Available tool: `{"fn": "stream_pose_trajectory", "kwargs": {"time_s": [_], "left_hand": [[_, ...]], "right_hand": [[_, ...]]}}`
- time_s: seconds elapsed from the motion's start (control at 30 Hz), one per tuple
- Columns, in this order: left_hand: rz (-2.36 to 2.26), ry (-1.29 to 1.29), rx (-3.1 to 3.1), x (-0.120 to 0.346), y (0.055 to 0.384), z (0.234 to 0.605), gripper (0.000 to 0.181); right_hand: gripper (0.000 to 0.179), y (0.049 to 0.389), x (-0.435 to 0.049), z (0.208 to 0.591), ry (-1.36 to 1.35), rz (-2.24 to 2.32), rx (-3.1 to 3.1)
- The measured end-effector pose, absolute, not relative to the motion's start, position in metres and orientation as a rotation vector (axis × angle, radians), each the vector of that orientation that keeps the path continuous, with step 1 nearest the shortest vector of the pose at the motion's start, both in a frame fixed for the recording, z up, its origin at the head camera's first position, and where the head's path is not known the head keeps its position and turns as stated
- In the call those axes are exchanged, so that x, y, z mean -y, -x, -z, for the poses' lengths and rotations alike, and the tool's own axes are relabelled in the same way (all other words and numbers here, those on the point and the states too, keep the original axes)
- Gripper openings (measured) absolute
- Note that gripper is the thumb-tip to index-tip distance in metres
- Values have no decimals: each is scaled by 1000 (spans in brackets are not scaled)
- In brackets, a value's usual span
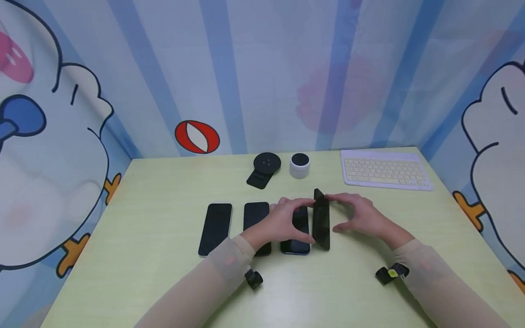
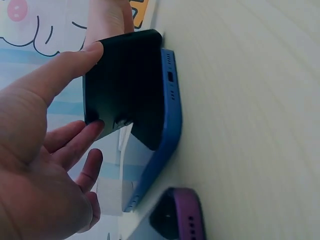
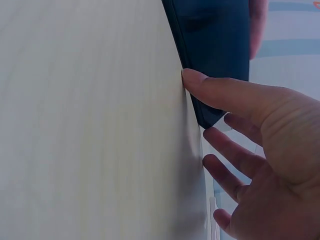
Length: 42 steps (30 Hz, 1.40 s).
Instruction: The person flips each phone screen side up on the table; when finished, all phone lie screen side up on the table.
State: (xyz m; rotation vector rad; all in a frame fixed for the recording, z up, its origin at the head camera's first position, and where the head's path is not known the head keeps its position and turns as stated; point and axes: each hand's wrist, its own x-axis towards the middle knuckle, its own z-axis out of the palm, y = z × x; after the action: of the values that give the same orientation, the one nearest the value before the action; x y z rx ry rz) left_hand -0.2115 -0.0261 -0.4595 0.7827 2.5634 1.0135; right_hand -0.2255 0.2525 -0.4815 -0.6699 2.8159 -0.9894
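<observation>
A dark smartphone (image 1: 321,223) stands tilted up on its edge between the two hands. My left hand (image 1: 283,221) holds it from the left, the thumb toward its near end and the fingers toward its far end. My right hand (image 1: 362,216) is on its other side. There the index finger touches the far upper corner, and the thumb stands a little apart in the head view. In the left wrist view, a blue-edged phone (image 2: 173,100) lies beneath the held phone (image 2: 122,75). The right wrist view shows the held phone's dark side (image 3: 215,45) beside the thumb.
Left of the hands lie a phone (image 1: 215,228) and another one (image 1: 256,214), partly under the left arm. Farther back are a black disc-shaped charger (image 1: 266,164), a small white cylinder with a black top (image 1: 300,166) and a lilac keyboard (image 1: 384,169). A patterned curtain (image 1: 279,68) hangs behind.
</observation>
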Motion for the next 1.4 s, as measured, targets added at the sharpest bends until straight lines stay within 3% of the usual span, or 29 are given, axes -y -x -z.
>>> {"fn": "stream_pose_trajectory", "kwargs": {"time_s": [0.93, 1.2, 1.4], "left_hand": [[-408, -813, -2847, -13, 202, 466, 99], [-392, -811, -2838, -12, 198, 466, 87], [-519, -755, -2858, 24, 194, 455, 66]], "right_hand": [[77, 223, -281, 475, 644, 899, -2776], [75, 216, -282, 473, 693, 927, -2778], [63, 202, -288, 469, 601, 1010, -2877]]}}
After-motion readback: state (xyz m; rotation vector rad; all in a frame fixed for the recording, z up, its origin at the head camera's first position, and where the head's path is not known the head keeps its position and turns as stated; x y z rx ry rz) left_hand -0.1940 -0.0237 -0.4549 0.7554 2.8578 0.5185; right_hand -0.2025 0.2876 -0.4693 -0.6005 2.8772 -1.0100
